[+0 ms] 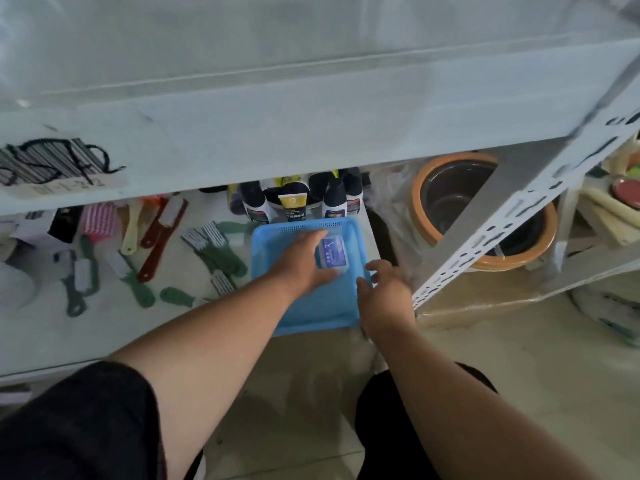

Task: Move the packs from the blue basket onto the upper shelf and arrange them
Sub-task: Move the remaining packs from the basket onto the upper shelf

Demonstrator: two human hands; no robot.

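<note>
A blue basket (313, 308) sits at the right end of the lower shelf. Inside it lies one clear pack with a blue-purple label (333, 252). My left hand (304, 259) reaches into the basket, with its fingers and thumb curled round the left side of the pack. My right hand (386, 284) hovers at the basket's right rim, fingers spread and relaxed, holding nothing. The upper shelf (311, 109) is a pale white board above, bare in the middle and right.
Brushes and combs (145, 251) lie scattered on the lower shelf left of the basket. Dark bottles and tubes (294, 202) stand behind it. A perforated shelf post (512, 216) rises at the right, with orange-rimmed pots (460, 195) beyond. A striped item (52, 161) lies on the upper shelf's left.
</note>
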